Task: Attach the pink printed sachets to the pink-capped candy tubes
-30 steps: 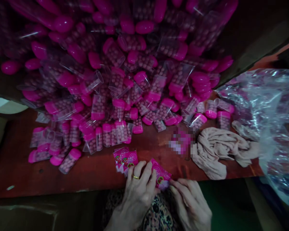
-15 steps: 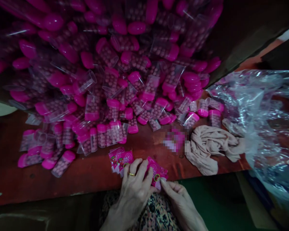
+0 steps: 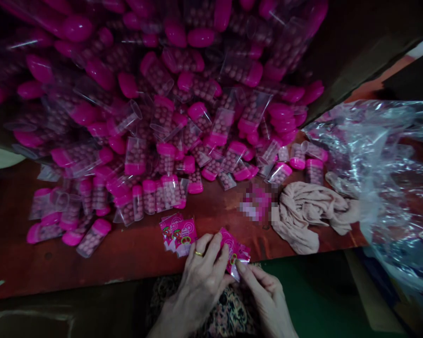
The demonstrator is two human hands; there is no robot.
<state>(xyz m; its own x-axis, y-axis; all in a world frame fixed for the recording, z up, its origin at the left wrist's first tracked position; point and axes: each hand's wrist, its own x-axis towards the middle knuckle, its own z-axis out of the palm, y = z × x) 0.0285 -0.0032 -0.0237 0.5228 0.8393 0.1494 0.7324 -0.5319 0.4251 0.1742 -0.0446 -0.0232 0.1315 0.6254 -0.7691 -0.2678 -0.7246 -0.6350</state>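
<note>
Several pink printed packets (image 3: 232, 246) are at the front edge of the wooden table, between my two hands. My left hand (image 3: 204, 272), with a gold ring, has its bent fingers on the left side of these packets. At their lower right corner, my right hand (image 3: 262, 284) pinches a packet between thumb and forefinger. Another small group of overlapping pink packets (image 3: 185, 236) lies flat on the table just left of my left fingers. Beyond them is a large heap of clear containers (image 3: 137, 152) with pink caps, filled with small round balls.
A crumpled beige cloth (image 3: 303, 213) lies on the red-brown table (image 3: 120, 253) at the right. Clear plastic sheeting (image 3: 384, 188) covers the far right. A pixelated pink item (image 3: 256, 202) sits left of the cloth.
Both hands have shifted slightly right with the packets between them. More of the group of packets on the left shows beside my left fingers.
</note>
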